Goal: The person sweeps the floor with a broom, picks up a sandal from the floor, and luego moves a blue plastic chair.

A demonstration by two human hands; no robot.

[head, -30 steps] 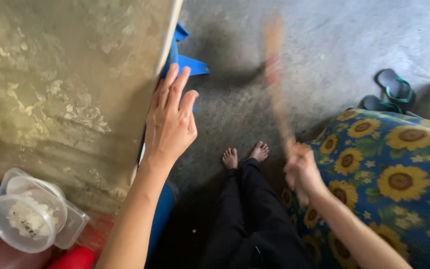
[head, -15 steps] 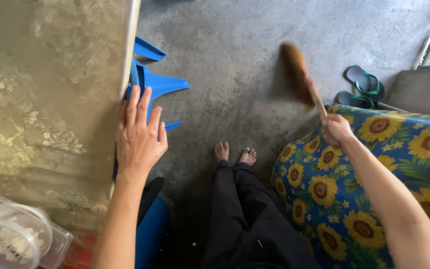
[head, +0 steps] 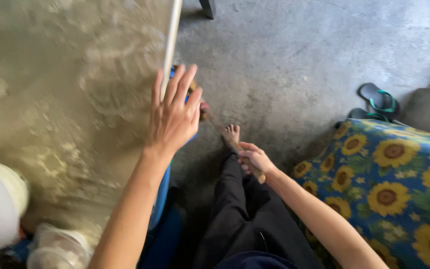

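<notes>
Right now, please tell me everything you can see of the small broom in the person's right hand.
The small broom is a hand broom with a thin wooden-looking handle and a brownish bristle head bound with a reddish band. The right hand grips the handle near its lower end. It lies slanted, the handle running up and left over the concrete floor, past a bare foot. The bristle head points towards the table edge and is mostly hidden behind the raised left hand, which does not hold it. It looks blurred.
</notes>
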